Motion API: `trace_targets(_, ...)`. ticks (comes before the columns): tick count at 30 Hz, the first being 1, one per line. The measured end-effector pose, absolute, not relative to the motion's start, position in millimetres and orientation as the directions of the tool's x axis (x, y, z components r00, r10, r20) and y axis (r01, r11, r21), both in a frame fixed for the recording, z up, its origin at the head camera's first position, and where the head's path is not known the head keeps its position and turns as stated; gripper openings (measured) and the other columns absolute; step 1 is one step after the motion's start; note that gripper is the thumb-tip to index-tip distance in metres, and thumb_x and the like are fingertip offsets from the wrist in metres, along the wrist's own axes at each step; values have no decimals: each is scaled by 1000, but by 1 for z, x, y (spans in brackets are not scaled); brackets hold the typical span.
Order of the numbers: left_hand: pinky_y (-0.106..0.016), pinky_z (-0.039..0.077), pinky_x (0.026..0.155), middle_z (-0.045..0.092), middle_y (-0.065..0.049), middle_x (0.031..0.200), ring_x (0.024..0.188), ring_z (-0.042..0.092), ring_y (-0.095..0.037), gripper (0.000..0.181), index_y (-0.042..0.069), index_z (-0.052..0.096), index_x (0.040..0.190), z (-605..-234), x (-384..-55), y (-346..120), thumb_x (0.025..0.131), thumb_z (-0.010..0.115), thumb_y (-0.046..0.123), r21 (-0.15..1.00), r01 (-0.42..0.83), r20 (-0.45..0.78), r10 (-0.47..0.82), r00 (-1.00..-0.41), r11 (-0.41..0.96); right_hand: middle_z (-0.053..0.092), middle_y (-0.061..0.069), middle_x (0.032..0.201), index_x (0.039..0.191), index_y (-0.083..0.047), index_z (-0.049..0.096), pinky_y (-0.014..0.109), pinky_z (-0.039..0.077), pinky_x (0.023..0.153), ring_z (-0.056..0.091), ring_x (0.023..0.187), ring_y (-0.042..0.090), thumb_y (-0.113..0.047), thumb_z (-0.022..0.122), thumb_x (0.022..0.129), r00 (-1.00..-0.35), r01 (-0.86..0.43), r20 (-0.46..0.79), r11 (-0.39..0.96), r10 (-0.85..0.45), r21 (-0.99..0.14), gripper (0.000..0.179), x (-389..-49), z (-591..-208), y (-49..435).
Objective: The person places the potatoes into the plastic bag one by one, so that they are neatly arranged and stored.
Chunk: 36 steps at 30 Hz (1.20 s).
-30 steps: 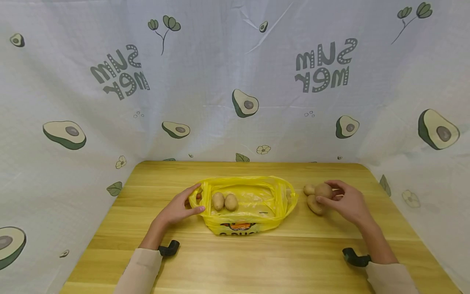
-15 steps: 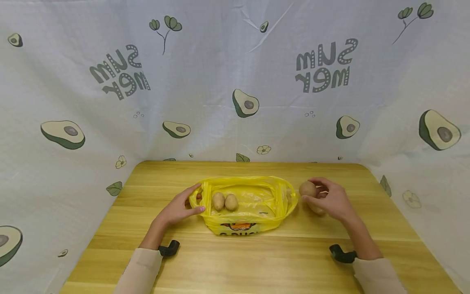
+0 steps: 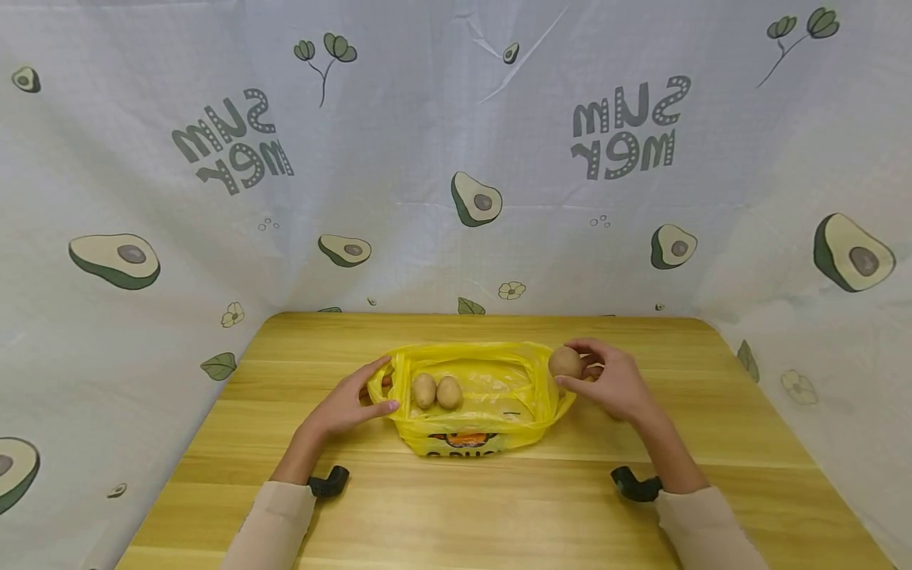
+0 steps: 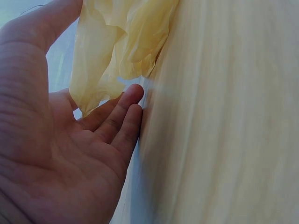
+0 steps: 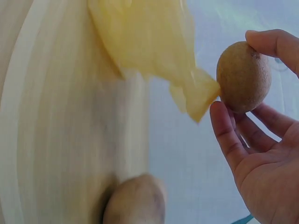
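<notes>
A yellow plastic bag [image 3: 466, 437] stands with its mouth spread wide on the wooden table. Two pale brown potatoes [image 3: 449, 392] lie side by side inside it, toward the left end. My left hand [image 3: 351, 402] is at the bag's left handle loop, thumb in front and fingers behind; in the left wrist view the fingers [image 4: 114, 119] are loosely extended beside the thin plastic. Between thumb and fingertips my right hand [image 3: 616, 385] pinches a brown potato [image 5: 244, 77] at the bag's right rim. Another potato [image 5: 135, 203] rests on the table below that hand, mostly hidden in the head view.
The wooden table [image 3: 456, 507] extends to a hanging white cloth [image 3: 413, 142] printed with avocados, which encloses the back and both sides. Black wrist mounts [image 3: 329, 481] sit on both forearms, by the beige sleeves.
My right hand has carried the pinched potato leftward, from above the other potatoes to the bag's right rim. The left hand and the two potatoes in the bag have stayed in place.
</notes>
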<state>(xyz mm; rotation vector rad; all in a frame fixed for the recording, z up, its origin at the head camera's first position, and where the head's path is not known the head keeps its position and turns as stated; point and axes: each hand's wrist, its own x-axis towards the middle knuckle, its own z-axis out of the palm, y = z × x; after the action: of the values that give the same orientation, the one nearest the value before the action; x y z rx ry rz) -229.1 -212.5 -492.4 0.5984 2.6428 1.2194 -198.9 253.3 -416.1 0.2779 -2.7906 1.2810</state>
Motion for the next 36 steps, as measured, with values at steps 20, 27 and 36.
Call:
trace_targets(20, -63, 32, 120, 33, -12, 168, 153, 32, -40, 91, 23, 29, 164, -492, -227, -213, 91, 73, 53, 747, 288, 17, 415, -910, 599, 67, 16, 128, 137, -6, 62, 28, 58, 78, 67, 98, 24, -29, 87, 84, -951, -285, 145, 587, -273, -758, 63, -210, -421, 202)
trace_targets(27, -62, 31, 121, 32, -11, 168, 154, 31, -38, 92, 24, 29, 164, -494, -226, -213, 90, 75, 52, 752, 283, 18, 410, -912, 595, 68, 14, 126, 135, -7, 64, 31, 58, 80, 68, 97, 23, -26, 87, 83, -942, -283, 109, 576, -318, -767, 60, -213, -429, 184)
trace_targets(36, -62, 31, 121, 33, -11, 168, 154, 31, -38, 92, 23, 29, 164, -494, -227, -213, 90, 74, 54, 751, 279, 12, 411, -912, 598, 68, 16, 125, 133, -4, 64, 32, 58, 79, 68, 95, 25, -23, 87, 82, -934, -269, 71, 557, -350, -786, 60, -218, -438, 168)
